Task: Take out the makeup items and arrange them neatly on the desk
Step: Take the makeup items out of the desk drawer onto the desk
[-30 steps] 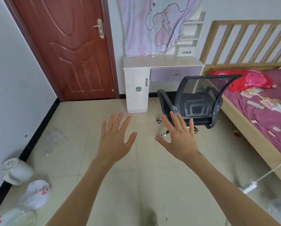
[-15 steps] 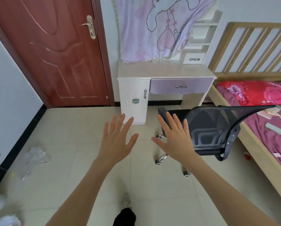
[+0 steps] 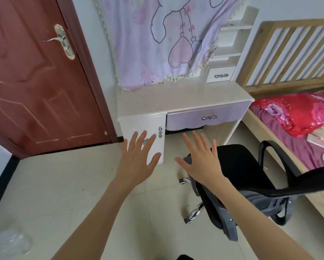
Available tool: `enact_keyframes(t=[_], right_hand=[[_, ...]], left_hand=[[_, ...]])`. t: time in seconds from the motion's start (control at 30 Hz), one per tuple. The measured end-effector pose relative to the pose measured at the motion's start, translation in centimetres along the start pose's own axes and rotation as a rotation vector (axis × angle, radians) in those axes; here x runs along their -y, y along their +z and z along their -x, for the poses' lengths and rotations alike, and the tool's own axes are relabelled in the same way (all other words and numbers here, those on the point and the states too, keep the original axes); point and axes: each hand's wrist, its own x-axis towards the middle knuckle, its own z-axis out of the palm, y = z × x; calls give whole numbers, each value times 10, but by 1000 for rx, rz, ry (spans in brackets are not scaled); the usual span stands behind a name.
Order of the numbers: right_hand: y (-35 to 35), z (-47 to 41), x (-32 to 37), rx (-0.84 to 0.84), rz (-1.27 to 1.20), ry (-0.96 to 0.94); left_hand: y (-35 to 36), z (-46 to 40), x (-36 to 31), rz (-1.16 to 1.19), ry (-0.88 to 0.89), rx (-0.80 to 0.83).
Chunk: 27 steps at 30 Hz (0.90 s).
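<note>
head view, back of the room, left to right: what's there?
red door → purple cloth hanging over the desk → small white drawer → wooden bed frame.

My white wooden desk (image 3: 176, 98) has a lilac drawer front (image 3: 206, 115). Above hangs a lilac cartoon-print cloth (image 3: 157, 44); the door (image 3: 35, 81) is reddish-brown

Single head view, looking forward and down, desk (image 3: 183, 98) near ahead

Both hands, left hand (image 3: 136, 162) and right hand (image 3: 202, 162), spread before the desk (image 3: 176, 98).
</note>
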Motion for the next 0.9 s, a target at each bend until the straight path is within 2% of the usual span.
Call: enact_keyframes(t=[0.3, 0.63, 0.9], right_hand=[[52, -137, -41, 71, -52, 142], [114, -312, -141, 101, -90, 263], [193, -374, -225, 224, -222, 449]], left_hand=[[67, -136, 32, -1, 45, 133], [158, -352, 31, 14, 108, 254], [263, -472, 9, -39, 267, 417]])
